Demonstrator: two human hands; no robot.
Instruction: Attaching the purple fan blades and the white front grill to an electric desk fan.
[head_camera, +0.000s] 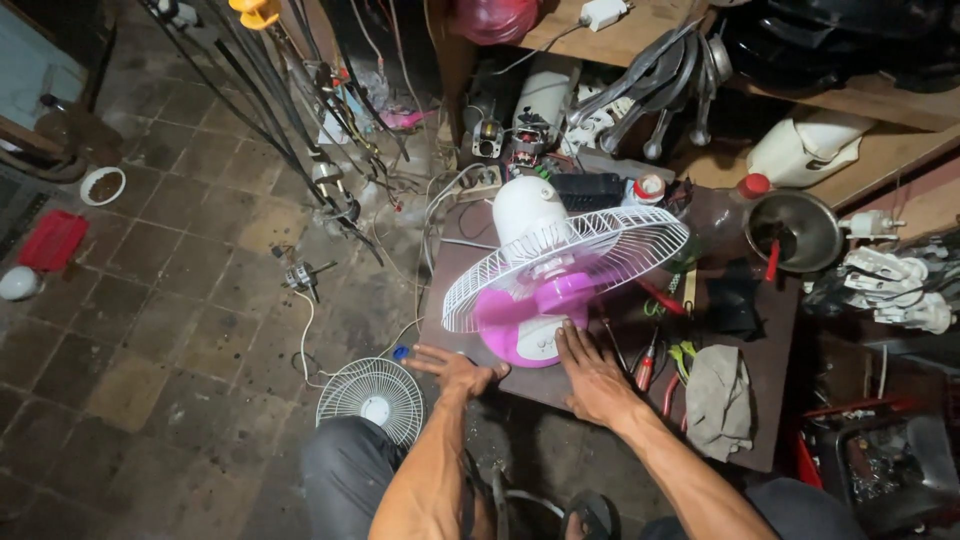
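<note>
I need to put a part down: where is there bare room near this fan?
Bare board lies behind the fan, towards the black box, and at the front edge between the right hand and left hand. Bare floor lies left of the loose grille. Right of the fan is crowded: pliers, rag, bowl.

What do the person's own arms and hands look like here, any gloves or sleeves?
Both arms are bare to the frame's lower edge: no sleeves, no gloves. The left hand and right hand show no rings, watch or bands that I can make out. The forearms look lean and sinewy. Dark grey trousers cover the knees below.
</note>
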